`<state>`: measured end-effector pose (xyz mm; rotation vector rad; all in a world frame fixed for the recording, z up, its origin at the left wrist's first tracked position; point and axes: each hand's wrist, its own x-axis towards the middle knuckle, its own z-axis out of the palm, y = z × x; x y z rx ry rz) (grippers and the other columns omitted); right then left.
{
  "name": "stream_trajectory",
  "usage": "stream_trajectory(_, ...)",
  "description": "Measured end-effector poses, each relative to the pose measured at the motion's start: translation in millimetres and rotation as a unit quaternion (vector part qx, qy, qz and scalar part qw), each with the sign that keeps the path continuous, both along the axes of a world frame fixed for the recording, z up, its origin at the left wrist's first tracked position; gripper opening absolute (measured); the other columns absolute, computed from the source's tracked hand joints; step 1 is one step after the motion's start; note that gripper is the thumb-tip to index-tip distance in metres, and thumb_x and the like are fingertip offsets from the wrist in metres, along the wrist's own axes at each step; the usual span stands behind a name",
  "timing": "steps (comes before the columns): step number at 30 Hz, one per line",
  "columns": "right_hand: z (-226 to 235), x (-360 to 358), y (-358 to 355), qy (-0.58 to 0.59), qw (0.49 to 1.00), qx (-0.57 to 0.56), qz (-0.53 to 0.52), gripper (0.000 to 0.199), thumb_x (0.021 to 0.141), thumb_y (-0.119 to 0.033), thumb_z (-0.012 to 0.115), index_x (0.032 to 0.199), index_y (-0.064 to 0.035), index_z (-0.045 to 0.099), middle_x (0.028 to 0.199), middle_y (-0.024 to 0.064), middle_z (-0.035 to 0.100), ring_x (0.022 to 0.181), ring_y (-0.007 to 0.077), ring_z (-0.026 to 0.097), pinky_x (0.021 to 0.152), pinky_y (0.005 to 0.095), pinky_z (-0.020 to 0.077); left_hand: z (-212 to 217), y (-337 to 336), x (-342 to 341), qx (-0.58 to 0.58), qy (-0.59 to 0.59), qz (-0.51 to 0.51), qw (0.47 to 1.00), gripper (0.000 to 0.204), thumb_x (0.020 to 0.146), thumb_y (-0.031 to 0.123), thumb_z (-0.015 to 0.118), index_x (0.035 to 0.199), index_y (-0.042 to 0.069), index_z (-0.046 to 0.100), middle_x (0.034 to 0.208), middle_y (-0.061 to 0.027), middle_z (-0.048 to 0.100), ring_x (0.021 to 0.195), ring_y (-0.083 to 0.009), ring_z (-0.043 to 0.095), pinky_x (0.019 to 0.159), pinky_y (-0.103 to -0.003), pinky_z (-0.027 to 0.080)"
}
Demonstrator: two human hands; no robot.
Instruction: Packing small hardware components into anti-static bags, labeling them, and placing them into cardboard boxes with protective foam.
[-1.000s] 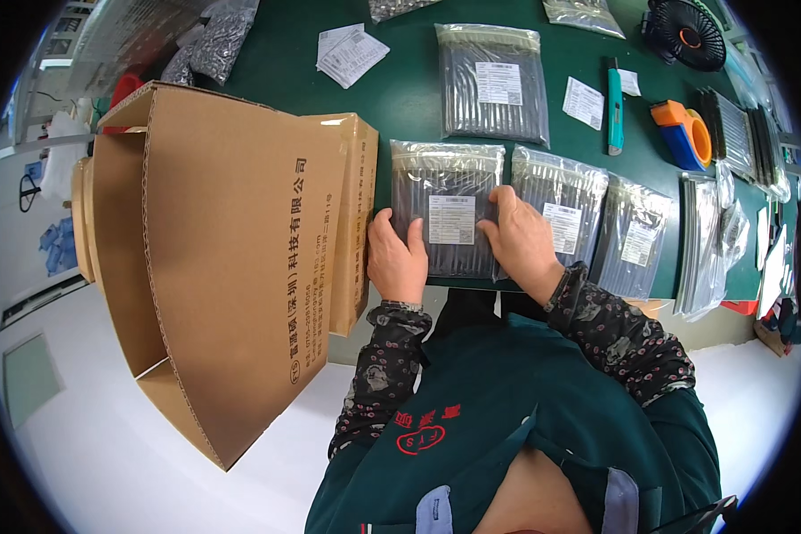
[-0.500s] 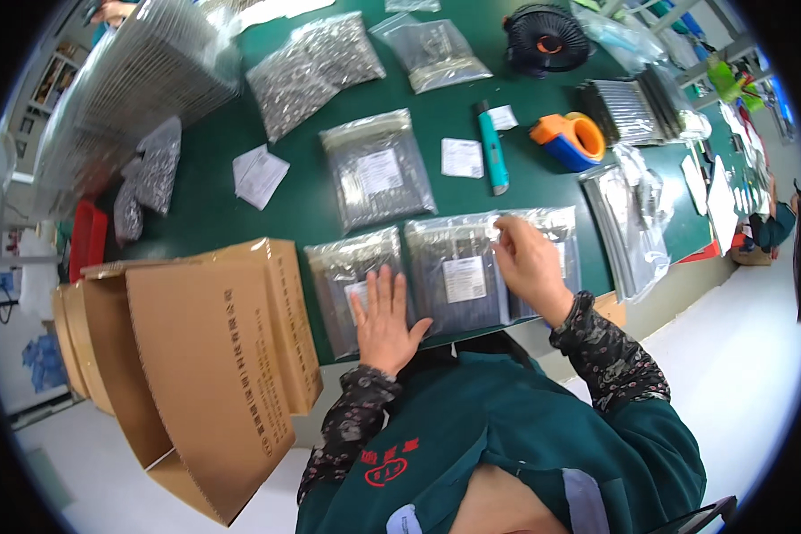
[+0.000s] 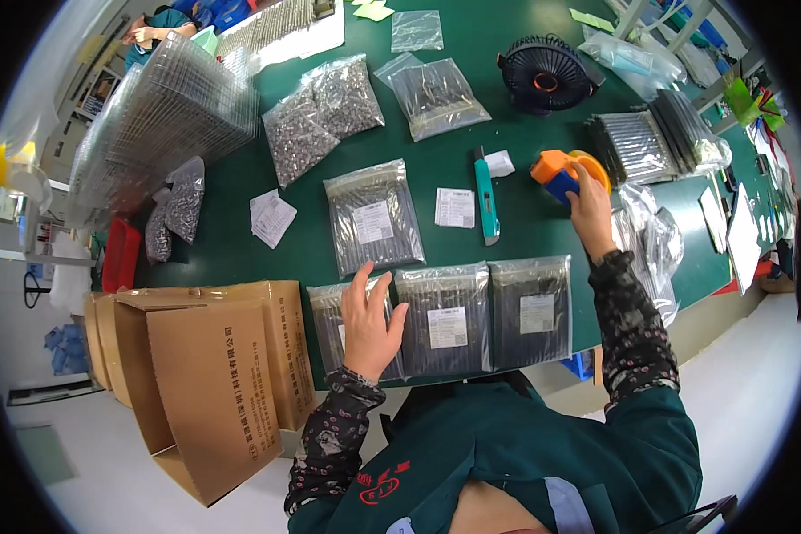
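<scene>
1. The left hand [image 3: 369, 320] was laid flat, fingers spread, on the leftmost of three bags of dark rods [image 3: 347, 325] at the near edge of the green counter [image 3: 436, 178], seemingly to steady it.
2. The right hand [image 3: 590, 206] was stretched to the orange tape dispenser [image 3: 562, 171], fingers curled onto it; a full grip could not be confirmed.
3. A cardboard box [image 3: 209, 383] stood open just left of the bags.

Packing workshop: green bench [image 3: 436, 187], bagged parts [image 3: 374, 222], cartons [image 3: 214, 383].
</scene>
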<state>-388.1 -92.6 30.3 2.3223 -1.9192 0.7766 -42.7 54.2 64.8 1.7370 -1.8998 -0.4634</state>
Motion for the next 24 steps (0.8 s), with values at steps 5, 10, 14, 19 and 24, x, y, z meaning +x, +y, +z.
stream_trajectory(5, 86, 17, 39, -0.147, 0.971, 0.080, 0.170, 0.047, 0.072, -0.002, 0.057, 0.117, -0.0068, 0.048, 0.093, 0.0149, 0.054, 0.087, 0.0310, 0.050, 0.082, 0.0355, 0.0384, 36, -41, -19, -0.035, 0.123, -0.024, 0.992, 0.035, 0.077, 0.015, 0.060, 0.109, 0.003, 0.050, 0.112, -0.0136, 0.049, 0.099, -0.0296, 0.048, 0.085, -0.038, 0.039)
stream_trajectory(10, 130, 36, 66, -0.226, 0.912, 0.202, 0.275, 0.044, 0.072, -0.005, 0.058, 0.116, -0.0046, 0.050, 0.084, 0.0128, 0.051, 0.076, 0.0283, 0.049, 0.070, 0.0344, 0.0410, 79, -74, -50, 0.204, 0.418, -0.118, 0.877, 0.031, 0.084, 0.015, 0.057, 0.111, 0.002, 0.051, 0.103, -0.0070, 0.054, 0.094, -0.0134, 0.052, 0.082, -0.027, 0.041)
stream_trajectory(14, 138, 43, 70, -0.219, 0.905, 0.183, 0.315, 0.043, 0.073, -0.006, 0.057, 0.115, -0.0044, 0.050, 0.084, 0.0128, 0.052, 0.074, 0.0282, 0.048, 0.069, 0.0347, 0.0410, 89, -77, -65, 0.232, 0.435, -0.134, 0.860, 0.018, 0.086, 0.011, 0.054, 0.100, 0.001, 0.054, 0.090, -0.0026, 0.056, 0.081, -0.0077, 0.051, 0.073, -0.021, 0.042)
stream_trajectory(19, 148, 50, 77, -0.143, 0.914, 0.145, 0.351, 0.064, 0.064, -0.016, 0.068, 0.123, -0.0118, 0.045, 0.082, 0.0129, 0.048, 0.072, 0.0288, 0.049, 0.066, 0.0372, 0.0431, 88, -78, -64, 0.145, 0.352, -0.110, 0.918, 0.009, 0.084, 0.008, 0.055, 0.085, 0.000, 0.055, 0.076, 0.0018, 0.054, 0.071, -0.0043, 0.048, 0.065, -0.018, 0.041)
stream_trajectory(24, 157, 47, 79, -0.004, 0.924, 0.098, 0.371, 0.074, 0.055, -0.013, 0.072, 0.123, -0.0210, 0.046, 0.078, 0.0119, 0.047, 0.066, 0.0276, 0.051, 0.059, 0.0365, 0.0454, 78, -84, -46, 0.092, 0.343, 0.003, 0.935, 0.008, 0.084, 0.008, 0.055, 0.081, 0.001, 0.055, 0.067, 0.0040, 0.050, 0.064, -0.0036, 0.045, 0.059, -0.017, 0.037)
